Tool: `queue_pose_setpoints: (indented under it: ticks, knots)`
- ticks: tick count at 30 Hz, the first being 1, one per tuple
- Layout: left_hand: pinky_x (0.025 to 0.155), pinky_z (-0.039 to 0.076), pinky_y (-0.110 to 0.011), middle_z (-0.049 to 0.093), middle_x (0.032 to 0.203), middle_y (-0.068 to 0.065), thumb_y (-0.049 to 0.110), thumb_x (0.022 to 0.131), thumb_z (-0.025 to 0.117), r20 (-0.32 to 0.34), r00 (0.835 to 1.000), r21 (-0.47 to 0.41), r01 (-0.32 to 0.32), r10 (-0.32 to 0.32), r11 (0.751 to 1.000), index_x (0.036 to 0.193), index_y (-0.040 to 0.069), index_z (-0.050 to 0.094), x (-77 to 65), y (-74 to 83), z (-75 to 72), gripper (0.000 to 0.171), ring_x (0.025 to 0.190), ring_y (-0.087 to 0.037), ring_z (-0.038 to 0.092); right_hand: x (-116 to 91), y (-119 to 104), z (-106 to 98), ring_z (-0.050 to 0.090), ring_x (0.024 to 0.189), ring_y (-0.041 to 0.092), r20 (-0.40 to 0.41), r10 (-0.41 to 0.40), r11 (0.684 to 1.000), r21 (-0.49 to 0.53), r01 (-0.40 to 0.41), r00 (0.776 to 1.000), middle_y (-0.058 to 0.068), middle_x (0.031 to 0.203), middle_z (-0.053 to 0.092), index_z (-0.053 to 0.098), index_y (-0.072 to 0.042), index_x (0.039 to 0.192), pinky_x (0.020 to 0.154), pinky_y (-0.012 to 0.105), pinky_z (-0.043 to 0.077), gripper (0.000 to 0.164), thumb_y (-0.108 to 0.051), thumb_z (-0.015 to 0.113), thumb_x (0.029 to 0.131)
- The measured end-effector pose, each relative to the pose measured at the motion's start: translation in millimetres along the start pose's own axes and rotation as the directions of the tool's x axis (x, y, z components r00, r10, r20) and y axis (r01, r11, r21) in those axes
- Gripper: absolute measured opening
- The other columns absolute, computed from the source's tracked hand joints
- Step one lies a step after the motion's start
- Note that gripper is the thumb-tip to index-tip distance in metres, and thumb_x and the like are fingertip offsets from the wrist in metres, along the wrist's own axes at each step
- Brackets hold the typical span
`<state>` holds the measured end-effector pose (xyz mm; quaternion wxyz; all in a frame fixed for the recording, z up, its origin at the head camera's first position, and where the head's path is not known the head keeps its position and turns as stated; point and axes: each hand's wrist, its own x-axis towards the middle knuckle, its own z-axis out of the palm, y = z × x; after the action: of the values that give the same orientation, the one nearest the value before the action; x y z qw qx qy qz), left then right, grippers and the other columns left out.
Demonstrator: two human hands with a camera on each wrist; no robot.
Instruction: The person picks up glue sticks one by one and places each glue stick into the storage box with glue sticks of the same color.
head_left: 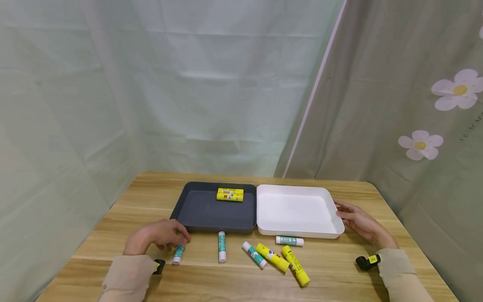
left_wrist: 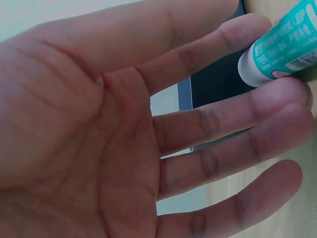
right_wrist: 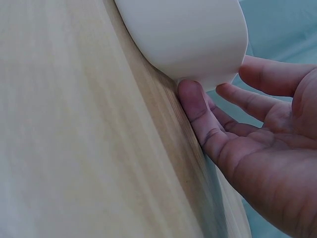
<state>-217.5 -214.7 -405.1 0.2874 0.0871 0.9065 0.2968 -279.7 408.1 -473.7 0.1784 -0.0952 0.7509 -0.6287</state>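
Observation:
My left hand [head_left: 163, 235] is over a white glue stick with a teal label [head_left: 179, 253] lying on the table by the dark tray's near left corner. In the left wrist view, the fingers are extended and loosely spread, with the index and middle fingertips right at the end of this glue stick [left_wrist: 280, 52]. My right hand [head_left: 360, 222] is at the right side of the white tray [head_left: 299, 233]. Its fingertips [right_wrist: 193, 94] touch the outer wall at a corner, the fingers only loosely bent.
Two yellow glue sticks [head_left: 230, 197] lie side by side in the dark grey tray [head_left: 222, 229], which adjoins the white tray. In front of the trays are a teal-labelled glue stick [head_left: 222, 247], two more like it and two yellow ones [head_left: 295, 266]. Curtains [head_left: 226, 105] hang behind the table.

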Motion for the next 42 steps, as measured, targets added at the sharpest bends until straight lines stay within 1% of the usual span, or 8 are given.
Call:
queue_pose_setpoints:
  ticks: [9, 15, 19, 22, 27, 30, 37, 42]
  knots:
    - [0.055, 0.036, -0.025, 0.062, 0.076, -0.004, 0.01, 0.097, 0.07, 0.002, 0.999, 0.01, -0.048, 0.048, 0.999, 0.101, 0.011, 0.076, 1.8, -1.1, 0.9, 0.008, 0.064, -0.015, 0.052, 0.2, -0.1, -0.5, 0.061, 0.11, 0.007, 0.007, -0.002, 1.0, 0.003, 0.002, 1.0, 0.018, 0.142, 0.044, 0.007, 0.009, 0.162, 0.093, 0.025, 0.054, 0.071, -0.012, 0.05, 0.11]
    - [0.053, 0.03, -0.025, 0.054, 0.067, -0.002, 0.01, 0.097, 0.069, 0.026, 0.995, -0.012, -0.1, 0.1, 0.995, 0.096, 0.009, 0.074, 0.9, -0.4, 0.4, 0.005, 0.059, -0.014, 0.045, 0.0, -0.1, -1.1, 0.061, 0.109, 0.007, 0.007, -0.003, 1.0, 0.003, 0.003, 1.0, 0.009, 0.138, 0.047, 0.006, 0.009, 0.162, 0.092, 0.025, 0.054, 0.071, -0.012, 0.05, 0.11]
    - [0.053, 0.03, -0.025, 0.052, 0.065, -0.002, 0.009, 0.097, 0.069, 0.043, 0.988, -0.027, -0.148, 0.15, 0.989, 0.093, 0.009, 0.072, 1.3, -0.2, 0.2, 0.005, 0.058, -0.014, 0.043, 0.0, 0.1, -1.4, 0.061, 0.109, 0.007, 0.009, -0.007, 1.0, -0.002, 0.007, 1.0, 0.008, 0.137, 0.048, 0.006, 0.01, 0.161, 0.092, 0.025, 0.054, 0.071, -0.012, 0.05, 0.11]
    - [0.053, 0.031, -0.025, 0.054, 0.068, -0.002, 0.008, 0.097, 0.07, 0.051, 0.984, -0.055, -0.167, 0.17, 0.984, 0.092, 0.008, 0.07, 2.0, -0.1, 0.1, 0.005, 0.06, -0.014, 0.045, 0.4, 0.7, -1.5, 0.061, 0.109, 0.007, 0.006, -0.006, 1.0, -0.007, 0.006, 1.0, 0.012, 0.138, 0.047, 0.007, 0.01, 0.161, 0.092, 0.025, 0.054, 0.071, -0.012, 0.05, 0.11]
    - [0.057, 0.036, -0.025, 0.059, 0.073, -0.003, 0.004, 0.093, 0.074, 0.057, 0.984, -0.103, -0.163, 0.17, 0.981, 0.092, 0.006, 0.067, 2.4, 1.0, 0.0, 0.008, 0.06, -0.014, 0.052, 1.4, 1.8, -1.7, 0.06, 0.11, 0.007, 0.004, 0.002, 1.0, -0.016, -0.002, 1.0, 0.029, 0.149, 0.037, 0.007, 0.009, 0.162, 0.092, 0.025, 0.054, 0.071, -0.013, 0.049, 0.11]
    - [0.059, 0.039, -0.027, 0.06, 0.073, -0.004, 0.003, 0.091, 0.077, 0.06, 0.985, -0.114, -0.153, 0.161, 0.982, 0.092, 0.006, 0.065, 2.3, 1.4, 0.1, 0.012, 0.06, -0.015, 0.055, 1.3, 1.8, -1.8, 0.06, 0.11, 0.007, 0.007, 0.001, 1.0, -0.015, -0.001, 1.0, 0.032, 0.151, 0.032, 0.007, 0.008, 0.162, 0.092, 0.025, 0.054, 0.07, -0.013, 0.049, 0.11]
    - [0.059, 0.044, -0.028, 0.059, 0.074, -0.004, 0.004, 0.091, 0.079, 0.069, 0.984, -0.155, -0.15, 0.162, 0.976, 0.094, 0.004, 0.063, 1.5, 2.1, -0.3, 0.016, 0.06, -0.015, 0.055, 0.2, 0.8, -2.5, 0.062, 0.109, 0.008, 0.02, -0.005, 1.0, -0.01, 0.005, 1.0, 0.01, 0.138, 0.048, 0.005, 0.009, 0.161, 0.091, 0.026, 0.055, 0.07, -0.012, 0.049, 0.11]
    - [0.057, 0.047, -0.029, 0.057, 0.076, -0.006, 0.006, 0.091, 0.079, 0.07, 0.985, -0.191, -0.141, 0.157, 0.971, 0.096, 0.004, 0.06, 0.3, 4.3, -0.7, 0.02, 0.059, -0.017, 0.055, 0.6, 1.6, -2.9, 0.062, 0.11, 0.007, 0.02, -0.003, 1.0, -0.005, 0.003, 1.0, 0.012, 0.142, 0.045, 0.006, 0.009, 0.161, 0.092, 0.026, 0.055, 0.071, -0.013, 0.05, 0.11]
